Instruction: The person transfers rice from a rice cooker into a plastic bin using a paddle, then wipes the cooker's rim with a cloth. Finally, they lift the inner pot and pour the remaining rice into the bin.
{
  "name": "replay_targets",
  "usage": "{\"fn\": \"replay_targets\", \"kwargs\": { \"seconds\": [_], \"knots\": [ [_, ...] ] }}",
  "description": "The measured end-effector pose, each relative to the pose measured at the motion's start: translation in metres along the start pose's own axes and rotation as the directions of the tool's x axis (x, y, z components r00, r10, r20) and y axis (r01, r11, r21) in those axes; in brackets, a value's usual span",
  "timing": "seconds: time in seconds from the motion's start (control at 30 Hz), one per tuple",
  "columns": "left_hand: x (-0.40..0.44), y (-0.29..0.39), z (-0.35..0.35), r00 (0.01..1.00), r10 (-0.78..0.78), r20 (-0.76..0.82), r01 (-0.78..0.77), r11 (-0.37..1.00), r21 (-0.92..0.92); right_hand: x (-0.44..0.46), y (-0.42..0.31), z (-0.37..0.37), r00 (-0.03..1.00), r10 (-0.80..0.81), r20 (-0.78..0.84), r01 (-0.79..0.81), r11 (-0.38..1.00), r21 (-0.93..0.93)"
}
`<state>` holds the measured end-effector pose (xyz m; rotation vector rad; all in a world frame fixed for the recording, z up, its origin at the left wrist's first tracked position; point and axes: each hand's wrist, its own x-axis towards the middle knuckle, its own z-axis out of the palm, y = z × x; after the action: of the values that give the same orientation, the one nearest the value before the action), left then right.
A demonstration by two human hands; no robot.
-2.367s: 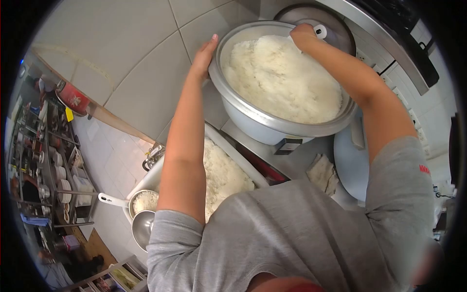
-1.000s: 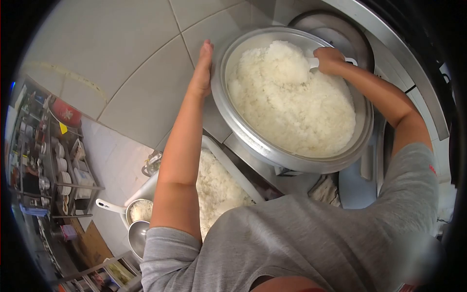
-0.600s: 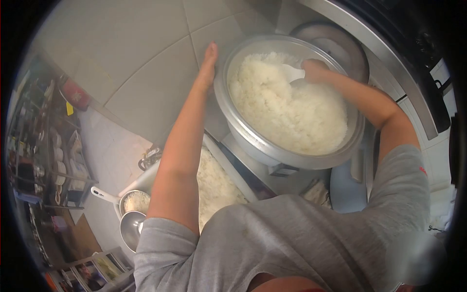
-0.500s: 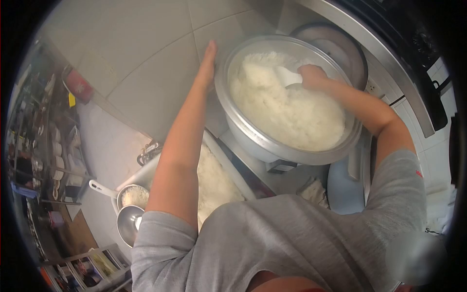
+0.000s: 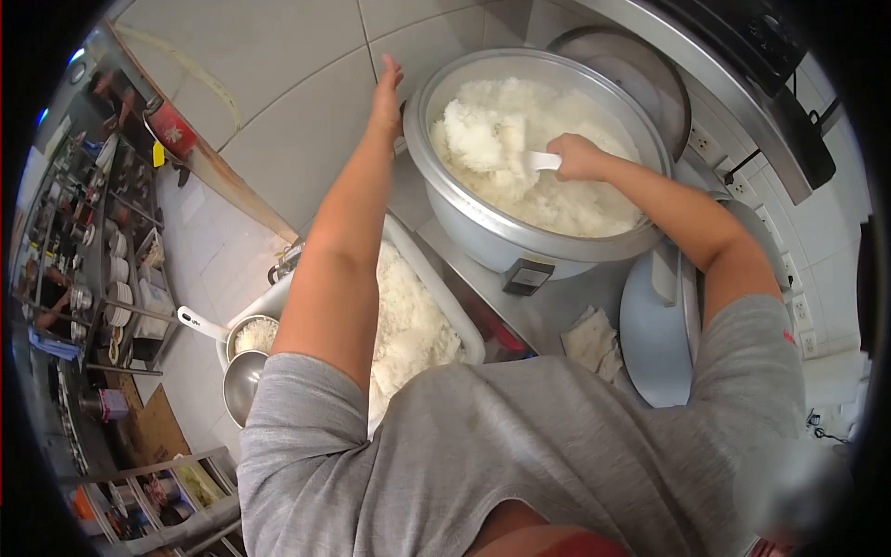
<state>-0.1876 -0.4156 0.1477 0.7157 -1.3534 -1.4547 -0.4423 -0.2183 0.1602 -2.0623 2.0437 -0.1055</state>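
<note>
My right hand (image 5: 577, 156) is wrapped round the white handle of a rice paddle (image 5: 544, 161). A heap of cooked rice (image 5: 483, 139) covers the paddle's blade, above the rice inside a large rice cooker (image 5: 469, 218). Beside the cooker's left rim is my left hand (image 5: 388, 97), its fingers stretched upward and holding nothing; whether the palm touches the rim, I cannot tell. Below my left arm stands a white tub (image 5: 469, 339) filled with rice. At its left edge are a white-handled scoop (image 5: 202, 323) with rice in it and a metal bowl (image 5: 243, 381).
A round lid (image 5: 622, 70) leans behind the cooker. To the right are a light-blue cooker lid (image 5: 654, 348) and a folded cloth (image 5: 594, 342) on the metal counter. A metal hood edge (image 5: 733, 88) overhangs the upper right. Kitchen shelving (image 5: 116, 297) stands at far left.
The paddle has risen out of the rice with a heap on it. My right hand has moved slightly left. My left hand stays by the rim, and the steam haze has thinned.
</note>
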Motion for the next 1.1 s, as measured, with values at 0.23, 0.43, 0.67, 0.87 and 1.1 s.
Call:
{"fn": "replay_targets", "kwargs": {
  "seconds": [0.23, 0.43, 0.67, 0.87, 1.1],
  "knots": [
    [-0.041, 0.029, -0.035, 0.991, -0.045, 0.126, 0.043, 0.999, 0.014, -0.021, 0.027, -0.027, 0.998, -0.043, -0.044, 0.044, 0.998, 0.038],
    [-0.081, 0.067, -0.09, 0.973, -0.02, 0.229, 0.0, 0.996, 0.089, -0.049, 0.02, -0.095, 0.972, 0.02, -0.232, -0.002, 0.997, 0.078],
    [-0.107, 0.092, -0.172, 0.981, -0.023, 0.193, -0.001, 0.992, 0.127, -0.097, -0.086, -0.134, 0.966, -0.096, -0.239, 0.07, 0.991, -0.118],
    [-0.142, 0.111, -0.205, 0.984, -0.025, 0.176, 0.004, 0.993, 0.121, -0.08, -0.229, -0.049, 0.974, -0.226, -0.023, 0.214, 0.946, -0.244],
    [-0.163, 0.111, -0.223, 0.982, -0.028, 0.188, -0.006, 0.985, 0.174, -0.061, -0.32, 0.048, 0.924, -0.347, 0.161, 0.359, 0.642, -0.677]
  ]
}}
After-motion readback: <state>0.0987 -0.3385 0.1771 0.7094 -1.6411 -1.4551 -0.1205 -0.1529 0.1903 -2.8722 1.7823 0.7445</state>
